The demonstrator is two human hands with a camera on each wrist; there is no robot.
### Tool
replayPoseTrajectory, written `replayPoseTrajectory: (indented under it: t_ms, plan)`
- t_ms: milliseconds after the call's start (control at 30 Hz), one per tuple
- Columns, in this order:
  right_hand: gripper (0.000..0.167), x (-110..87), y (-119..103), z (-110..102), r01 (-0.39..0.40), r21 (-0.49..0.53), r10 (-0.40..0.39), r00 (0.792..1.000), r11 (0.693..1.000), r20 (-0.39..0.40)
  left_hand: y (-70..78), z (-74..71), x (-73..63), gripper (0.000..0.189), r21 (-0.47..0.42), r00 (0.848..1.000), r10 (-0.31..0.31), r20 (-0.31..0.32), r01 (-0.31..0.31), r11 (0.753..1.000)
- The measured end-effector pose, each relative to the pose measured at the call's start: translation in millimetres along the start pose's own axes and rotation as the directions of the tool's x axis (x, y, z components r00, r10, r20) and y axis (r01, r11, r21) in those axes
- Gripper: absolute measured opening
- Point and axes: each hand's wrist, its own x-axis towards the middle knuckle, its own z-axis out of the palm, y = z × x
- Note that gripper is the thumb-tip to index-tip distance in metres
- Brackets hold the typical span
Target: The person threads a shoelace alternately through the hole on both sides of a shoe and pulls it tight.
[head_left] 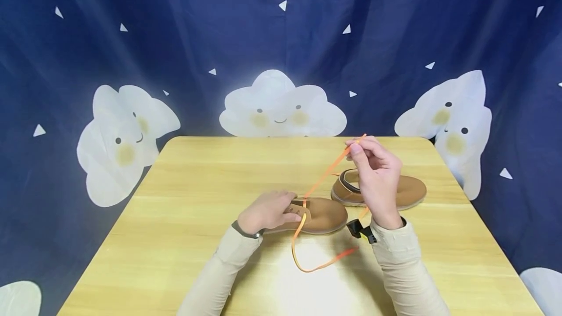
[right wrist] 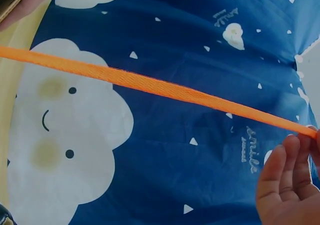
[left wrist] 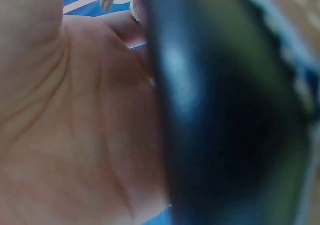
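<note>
A brown shoe lies on the table with its toe to the right. My left hand grips its heel end from above, thumb on the near side near the lace holes; in the left wrist view the palm is beside a blurred dark surface. My right hand is raised and pinches an orange shoelace close to its tip. Pulled straight, the lace slants from the far eyelet row up to those fingers. Its other end curves loosely from the near eyelets onto the tabletop.
Another brown shoe stands behind the right wrist, toe to the right and partly hidden, with bits of orange lace about it. The light wooden table ends at a dark blue curtain printed with clouds.
</note>
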Motion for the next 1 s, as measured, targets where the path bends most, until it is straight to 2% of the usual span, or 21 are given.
replayPoseTrajectory:
  t_ms: [100,200,300,400,500,567,633,700,833,1000]
  plan:
    - [0.013,1.6,-2,1,0.018,0.026,-0.019,0.999,0.999,0.026,-1.8,-2.1,2.8,0.043,-0.006,1.0,-0.006,-0.022,0.006,1.0]
    - [0.009,1.5,-3,0,-0.025,0.039,0.022,0.998,0.999,0.059,-3.4,-2.5,4.2,0.044,-0.016,0.999,-0.007,-0.033,0.006,1.0]
    - [0.005,-0.5,-2,-4,-0.108,0.029,0.106,0.992,0.994,0.068,-2.7,-2.8,2.7,0.058,-0.028,0.999,-0.025,-0.035,0.024,0.999]
    - [0.011,-2.5,-1,-8,-0.167,0.033,0.165,0.984,0.985,0.075,-0.5,-4.5,-1.4,0.074,-0.027,0.997,-0.043,-0.061,0.041,0.999]
    - [0.012,-2.7,0,-12,-0.165,0.077,0.156,0.982,0.983,0.104,1.1,-7.6,-5.7,0.082,-0.001,0.992,-0.045,-0.119,0.045,0.999]
    - [0.012,-2.3,1,-15,-0.151,0.115,0.135,0.982,0.982,0.134,1.6,-9.0,-8.5,0.082,0.023,0.989,-0.053,-0.136,0.056,0.998]
    - [0.014,-1.7,2,-17,-0.143,0.141,0.119,0.979,0.98,0.165,0.8,-9.9,-10.1,0.082,0.031,0.992,-0.072,-0.108,0.076,0.997]
    - [0.018,-1.5,2,-20,-0.151,0.151,0.12,0.973,0.977,0.199,-0.9,-10.2,-10.6,0.084,0.017,0.993,-0.106,-0.047,0.107,0.994]
    - [0.025,-1.5,0,-25,-0.205,0.127,0.169,0.953,0.97,0.25,-8.1,-7.9,-6.7,0.084,-0.037,0.988,-0.142,0.054,0.144,0.989]
    - [0.022,0.0,-1,-32,-0.271,-0.005,0.258,0.909,0.963,0.327,-17.5,-7.5,-2.8,0.078,-0.086,0.994,-0.1,0.042,0.103,0.991]
